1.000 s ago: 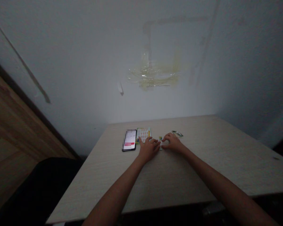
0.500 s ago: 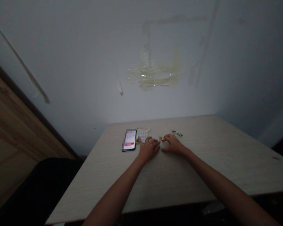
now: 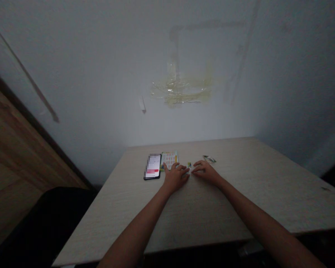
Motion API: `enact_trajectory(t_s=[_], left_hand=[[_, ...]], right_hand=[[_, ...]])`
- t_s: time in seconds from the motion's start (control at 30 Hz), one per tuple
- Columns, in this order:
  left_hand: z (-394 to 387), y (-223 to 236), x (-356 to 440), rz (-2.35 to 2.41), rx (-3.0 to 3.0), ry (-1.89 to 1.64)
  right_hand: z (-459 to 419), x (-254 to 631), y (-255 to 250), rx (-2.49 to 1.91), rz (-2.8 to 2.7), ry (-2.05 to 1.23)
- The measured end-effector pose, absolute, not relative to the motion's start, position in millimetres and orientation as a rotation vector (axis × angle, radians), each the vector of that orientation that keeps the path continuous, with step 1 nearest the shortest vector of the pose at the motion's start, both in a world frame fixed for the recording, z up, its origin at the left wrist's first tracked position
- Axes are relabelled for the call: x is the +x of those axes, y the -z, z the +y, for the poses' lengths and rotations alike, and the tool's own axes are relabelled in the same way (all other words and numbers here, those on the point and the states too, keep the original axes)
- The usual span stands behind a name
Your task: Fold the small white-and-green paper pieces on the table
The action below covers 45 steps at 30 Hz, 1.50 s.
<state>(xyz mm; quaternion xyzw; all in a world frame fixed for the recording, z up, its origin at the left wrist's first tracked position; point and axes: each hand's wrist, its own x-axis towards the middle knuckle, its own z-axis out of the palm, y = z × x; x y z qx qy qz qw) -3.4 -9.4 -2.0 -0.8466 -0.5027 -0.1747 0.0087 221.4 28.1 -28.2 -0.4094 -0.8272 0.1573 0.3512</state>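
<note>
My left hand (image 3: 175, 176) rests palm down on the table with its fingers spread, the thumb side over the near edge of a printed card or booklet (image 3: 171, 158). Across a narrow gap, my right hand (image 3: 205, 171) lies low over the tabletop, fingers stretched toward the left hand. Between the fingertips sits a small yellow and blue piece (image 3: 189, 164); its kind is too small to make out. A pale bit appears just below it, partly hidden by the fingers. Behind the right hand lies a flat piece (image 3: 210, 159) with dark and pale markings.
A phone (image 3: 152, 166) with its screen lit lies left of the card. The pale wooden table (image 3: 201, 219) meets a wall bearing clear tape (image 3: 181, 91). A black object (image 3: 53, 216) stands at the table's left, by wooden panelling (image 3: 13, 149).
My right hand's fingers have straightened from a curled, pinch-like pose and shifted slightly downward. The left hand stays almost where it was.
</note>
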Motion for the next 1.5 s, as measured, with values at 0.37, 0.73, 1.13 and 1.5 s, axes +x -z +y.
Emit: enact_trajectory(t_s=[0.37,0.73,1.13,1.5], left_hand=[[-9,3,-4,-1.573,-2.655,0.58],[-9,2,-4,-1.569,-2.653,0.591],[-8,2,-4,-1.586,-2.645,0.564],[-8,1,-4,-1.567,-2.656,0.57]], right_hand=[[28,218,32,-1.168,-2.145,-0.294],[36,213,30,-1.261,-2.102,-0.226],[45,208,33,-1.359,-2.078,-0.098],[35,200,19,-1.41,-2.142,-0.027]])
